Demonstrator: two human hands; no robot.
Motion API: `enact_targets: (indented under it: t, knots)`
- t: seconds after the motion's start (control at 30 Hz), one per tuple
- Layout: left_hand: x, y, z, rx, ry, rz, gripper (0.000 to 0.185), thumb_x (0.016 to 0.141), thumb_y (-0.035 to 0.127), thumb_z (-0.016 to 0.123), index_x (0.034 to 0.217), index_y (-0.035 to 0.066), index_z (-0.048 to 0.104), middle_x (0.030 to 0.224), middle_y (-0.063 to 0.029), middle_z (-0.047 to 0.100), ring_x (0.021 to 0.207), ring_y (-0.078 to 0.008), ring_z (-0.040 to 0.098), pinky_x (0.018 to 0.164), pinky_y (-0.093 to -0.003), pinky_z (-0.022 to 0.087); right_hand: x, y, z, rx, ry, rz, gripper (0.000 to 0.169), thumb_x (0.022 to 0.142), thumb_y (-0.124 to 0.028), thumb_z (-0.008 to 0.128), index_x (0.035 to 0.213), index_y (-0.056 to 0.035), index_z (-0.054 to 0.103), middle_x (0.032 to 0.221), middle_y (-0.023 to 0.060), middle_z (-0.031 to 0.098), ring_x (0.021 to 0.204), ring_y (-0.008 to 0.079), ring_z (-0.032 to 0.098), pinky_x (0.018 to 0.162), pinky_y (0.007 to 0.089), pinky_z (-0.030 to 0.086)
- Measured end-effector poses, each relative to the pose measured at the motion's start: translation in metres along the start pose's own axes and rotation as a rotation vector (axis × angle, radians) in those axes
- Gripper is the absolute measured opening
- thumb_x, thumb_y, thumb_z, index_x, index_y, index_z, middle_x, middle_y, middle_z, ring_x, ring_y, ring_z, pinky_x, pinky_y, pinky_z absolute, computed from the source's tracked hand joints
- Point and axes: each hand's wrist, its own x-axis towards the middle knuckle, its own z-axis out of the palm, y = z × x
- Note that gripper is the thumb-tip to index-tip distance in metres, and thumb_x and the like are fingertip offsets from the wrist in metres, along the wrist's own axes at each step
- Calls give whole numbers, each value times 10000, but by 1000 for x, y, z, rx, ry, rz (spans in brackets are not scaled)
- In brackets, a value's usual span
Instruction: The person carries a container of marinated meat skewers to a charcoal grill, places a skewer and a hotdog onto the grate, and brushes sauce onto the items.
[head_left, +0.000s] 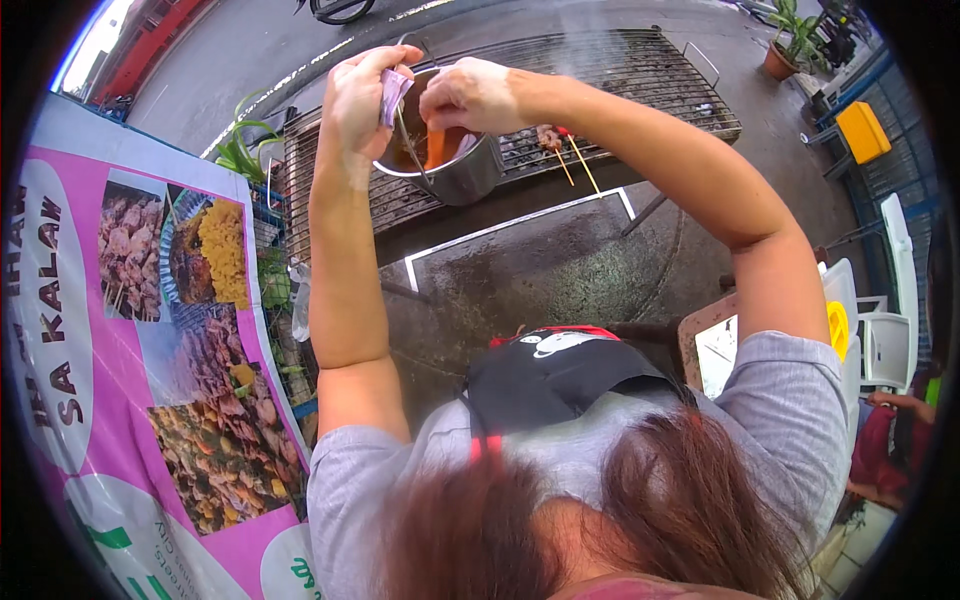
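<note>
A folded purple banknote (394, 96) is held in my left hand (358, 94), at the left rim of a metal pail (469, 176). The pail's wire handle (407, 142) passes close by these fingers; I cannot tell whether they also grip it. My right hand (476, 97) reaches down into the pail's mouth, its fingertips pinching an orange slip that looks like a banknote (435, 148). A paler piece of paper (465, 146) shows beside it inside the pail. The bottom of the pail's inside is mostly hidden.
Behind the pail stretches a long charcoal grill (637, 71), smoking, with skewered meat (550, 139) at its front edge. A printed banner (127, 360) stands at left. White plastic chairs (885, 337), a yellow box (862, 133) and part of a person (889, 442) are at right.
</note>
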Motion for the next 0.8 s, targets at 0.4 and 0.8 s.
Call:
enact_targets:
  t: [0.4,0.8]
  knots:
    - [1,1,15,21,-1,13,235,906,129,565,986,-86,617,606,3,537,392,-37,408,337,-193,263,-9,12,-24,-268,-102,133,120,832,-96,573,797,-4,643,792,146,677,805,300,631,751,394,501]
    - [9,-9,21,18,-14,34,229,884,121,584,971,-84,638,640,-16,579,444,-51,471,389,-194,320,1,5,-24,-252,-131,211,206,816,-220,580,879,-48,676,827,186,670,840,328,663,749,406,523]
